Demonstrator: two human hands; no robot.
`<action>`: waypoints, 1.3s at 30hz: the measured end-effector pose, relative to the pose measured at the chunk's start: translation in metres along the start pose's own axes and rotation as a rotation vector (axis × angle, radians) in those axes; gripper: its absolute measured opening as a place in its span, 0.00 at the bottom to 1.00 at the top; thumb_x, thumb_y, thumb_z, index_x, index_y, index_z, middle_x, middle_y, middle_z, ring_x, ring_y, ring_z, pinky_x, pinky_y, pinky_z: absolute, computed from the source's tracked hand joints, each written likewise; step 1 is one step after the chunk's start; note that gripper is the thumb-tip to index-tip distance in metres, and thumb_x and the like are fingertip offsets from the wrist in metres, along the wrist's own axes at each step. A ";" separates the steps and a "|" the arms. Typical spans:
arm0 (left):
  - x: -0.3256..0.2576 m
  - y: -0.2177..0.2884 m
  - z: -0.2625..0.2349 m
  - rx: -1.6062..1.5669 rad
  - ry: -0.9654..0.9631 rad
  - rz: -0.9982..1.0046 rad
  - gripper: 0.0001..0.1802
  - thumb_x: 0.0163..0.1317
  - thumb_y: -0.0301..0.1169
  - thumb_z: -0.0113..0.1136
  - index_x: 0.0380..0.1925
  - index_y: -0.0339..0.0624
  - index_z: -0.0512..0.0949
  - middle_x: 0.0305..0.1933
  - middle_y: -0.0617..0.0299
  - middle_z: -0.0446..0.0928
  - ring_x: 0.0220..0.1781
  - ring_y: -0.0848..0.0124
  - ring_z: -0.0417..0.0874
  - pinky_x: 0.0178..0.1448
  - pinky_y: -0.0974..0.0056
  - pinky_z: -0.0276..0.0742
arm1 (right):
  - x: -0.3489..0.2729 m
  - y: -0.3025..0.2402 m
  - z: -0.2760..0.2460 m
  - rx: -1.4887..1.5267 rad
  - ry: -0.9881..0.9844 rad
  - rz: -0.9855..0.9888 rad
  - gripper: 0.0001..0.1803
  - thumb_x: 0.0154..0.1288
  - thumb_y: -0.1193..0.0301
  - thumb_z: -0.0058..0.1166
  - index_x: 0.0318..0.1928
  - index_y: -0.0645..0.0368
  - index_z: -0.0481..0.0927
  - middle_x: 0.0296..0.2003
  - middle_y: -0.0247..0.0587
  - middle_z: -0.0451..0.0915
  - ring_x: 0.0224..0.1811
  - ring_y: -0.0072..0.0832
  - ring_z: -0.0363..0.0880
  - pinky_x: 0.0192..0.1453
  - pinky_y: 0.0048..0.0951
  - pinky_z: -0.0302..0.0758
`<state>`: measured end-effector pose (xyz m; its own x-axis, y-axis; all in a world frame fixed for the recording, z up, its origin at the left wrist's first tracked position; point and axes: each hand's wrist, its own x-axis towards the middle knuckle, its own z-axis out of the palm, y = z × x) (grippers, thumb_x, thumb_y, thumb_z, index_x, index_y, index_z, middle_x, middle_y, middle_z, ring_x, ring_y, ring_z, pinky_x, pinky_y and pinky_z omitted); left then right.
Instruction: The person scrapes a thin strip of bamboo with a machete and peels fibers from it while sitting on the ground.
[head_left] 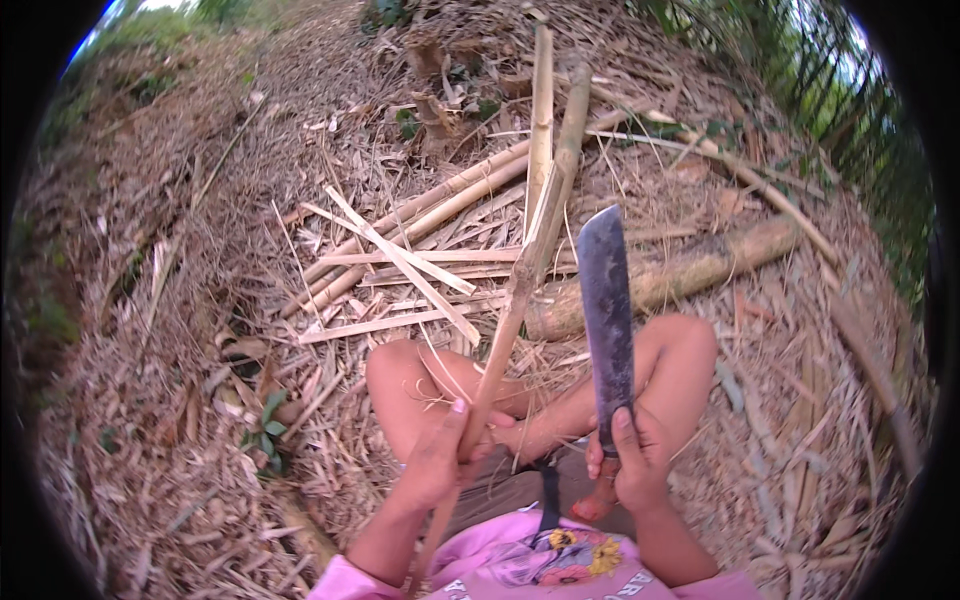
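Note:
My left hand (440, 455) is wrapped round a long bamboo strip (500, 345), which slants from beside my waist up and away over my crossed legs. Its far end overlaps other bamboo lengths, so I cannot tell where it stops. In my right hand (643, 455) is a machete (606, 310), gripped at its reddish-brown handle. The dark, worn blade points upward, its broad tip leaning slightly left, apart from the strip. Thin curled shavings (430, 385) hang by the strip above my left hand.
Several pale split strips (400, 255) lie crisscrossed ahead, alongside whole bamboo poles (440, 205). A thick bamboo log (680, 270) lies just beyond my knees. Cut stumps (435, 120) stand farther off. Dry leaves cover the ground, and a small green plant (265, 435) grows at the left.

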<state>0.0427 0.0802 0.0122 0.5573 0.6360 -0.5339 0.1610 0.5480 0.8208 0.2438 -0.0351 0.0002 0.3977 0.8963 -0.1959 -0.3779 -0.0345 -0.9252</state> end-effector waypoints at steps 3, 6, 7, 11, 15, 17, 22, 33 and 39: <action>-0.003 -0.015 0.012 -0.109 -0.040 -0.020 0.33 0.78 0.51 0.29 0.46 0.32 0.76 0.20 0.70 0.62 0.13 0.82 0.56 0.16 0.74 0.54 | -0.005 0.006 -0.005 0.026 0.013 -0.020 0.17 0.79 0.61 0.41 0.38 0.63 0.72 0.19 0.34 0.73 0.18 0.15 0.68 0.22 0.18 0.65; -0.004 -0.026 0.024 -0.341 -0.081 -0.102 0.23 0.77 0.46 0.36 0.42 0.37 0.72 0.22 0.66 0.64 0.14 0.81 0.57 0.17 0.75 0.56 | 0.001 -0.011 -0.011 -0.186 -0.051 -0.081 0.19 0.79 0.60 0.38 0.38 0.64 0.72 0.19 0.34 0.73 0.18 0.16 0.68 0.22 0.18 0.66; -0.004 -0.030 0.027 -0.415 -0.094 -0.112 0.20 0.77 0.44 0.38 0.40 0.39 0.71 0.22 0.66 0.65 0.14 0.81 0.57 0.17 0.75 0.55 | 0.003 -0.015 -0.013 -0.256 -0.085 -0.087 0.20 0.80 0.59 0.37 0.39 0.64 0.72 0.20 0.34 0.73 0.18 0.17 0.69 0.23 0.19 0.66; -0.005 -0.039 0.034 -0.389 -0.162 -0.041 0.13 0.76 0.39 0.44 0.37 0.41 0.67 0.21 0.65 0.64 0.14 0.80 0.57 0.17 0.74 0.56 | 0.016 -0.031 -0.016 -0.394 -0.064 -0.168 0.21 0.78 0.60 0.43 0.30 0.63 0.74 0.17 0.30 0.73 0.17 0.15 0.70 0.20 0.21 0.66; -0.008 -0.039 0.034 -0.351 -0.187 -0.039 0.13 0.76 0.38 0.44 0.35 0.41 0.67 0.19 0.68 0.60 0.13 0.80 0.55 0.16 0.74 0.53 | 0.042 -0.041 -0.029 -0.646 -0.124 -0.342 0.22 0.77 0.59 0.45 0.29 0.62 0.75 0.15 0.31 0.72 0.16 0.17 0.70 0.21 0.24 0.66; -0.007 -0.040 0.034 -0.374 -0.204 -0.050 0.14 0.76 0.39 0.43 0.35 0.42 0.67 0.18 0.69 0.59 0.13 0.81 0.53 0.16 0.73 0.51 | 0.051 -0.047 -0.032 -0.752 -0.143 -0.486 0.22 0.77 0.58 0.46 0.29 0.63 0.75 0.14 0.32 0.71 0.16 0.18 0.70 0.21 0.26 0.66; -0.005 -0.045 0.035 -0.431 -0.188 -0.100 0.17 0.77 0.42 0.40 0.31 0.44 0.66 0.16 0.72 0.56 0.13 0.82 0.51 0.16 0.73 0.48 | 0.055 -0.057 -0.021 -0.586 -0.092 -0.404 0.23 0.76 0.58 0.48 0.28 0.63 0.75 0.13 0.31 0.70 0.16 0.18 0.69 0.20 0.26 0.64; -0.001 -0.050 0.039 -0.442 -0.186 -0.134 0.20 0.77 0.44 0.41 0.28 0.44 0.66 0.15 0.72 0.55 0.13 0.81 0.51 0.16 0.72 0.46 | 0.063 -0.062 -0.028 -0.791 -0.178 -0.421 0.22 0.73 0.60 0.51 0.24 0.61 0.77 0.14 0.37 0.72 0.14 0.31 0.71 0.23 0.32 0.68; 0.005 -0.055 0.031 -0.453 -0.227 -0.119 0.20 0.77 0.43 0.40 0.27 0.44 0.65 0.15 0.72 0.55 0.12 0.80 0.51 0.16 0.72 0.46 | 0.055 -0.065 -0.027 -0.712 -0.023 -0.410 0.20 0.71 0.57 0.53 0.26 0.59 0.78 0.15 0.47 0.73 0.18 0.44 0.76 0.25 0.41 0.70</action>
<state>0.0618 0.0363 -0.0287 0.7274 0.4486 -0.5193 -0.1066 0.8214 0.5603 0.3127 0.0043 0.0404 0.3691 0.9071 0.2023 0.4177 0.0325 -0.9080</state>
